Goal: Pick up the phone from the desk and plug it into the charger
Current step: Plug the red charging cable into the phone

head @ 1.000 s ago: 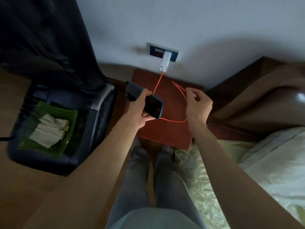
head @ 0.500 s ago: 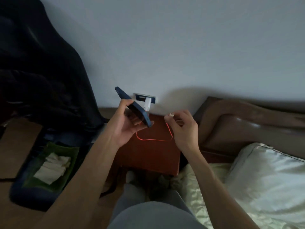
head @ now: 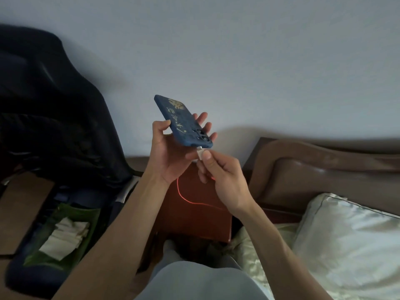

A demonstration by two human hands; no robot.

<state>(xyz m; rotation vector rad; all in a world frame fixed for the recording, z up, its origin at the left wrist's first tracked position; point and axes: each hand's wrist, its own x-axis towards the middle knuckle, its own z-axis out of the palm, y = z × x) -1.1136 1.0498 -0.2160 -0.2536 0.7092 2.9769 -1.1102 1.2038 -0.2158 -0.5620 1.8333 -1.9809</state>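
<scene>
My left hand (head: 171, 152) holds a phone (head: 181, 121) in a dark blue case with gold markings, raised in front of the wall, its back facing me and tilted. My right hand (head: 223, 178) pinches the white plug (head: 200, 153) of an orange-red charging cable (head: 190, 199) right at the phone's lower edge. The plug tip touches the port area; whether it is seated I cannot tell. The cable loops down over the reddish-brown bedside table (head: 201, 221). The wall socket and charger brick are hidden behind my hands.
A dark blue chair (head: 65, 131) draped with dark cloth stands at the left, with a green tray (head: 62, 232) of white folded paper on its seat. A brown headboard (head: 324, 169) and pale pillow (head: 350, 241) lie at the right. My grey-trousered legs (head: 194, 280) are below.
The view has tilted upward. My left hand lifted the phone higher and turned its back toward me. My right hand brought the cable plug up to the phone's lower edge.
</scene>
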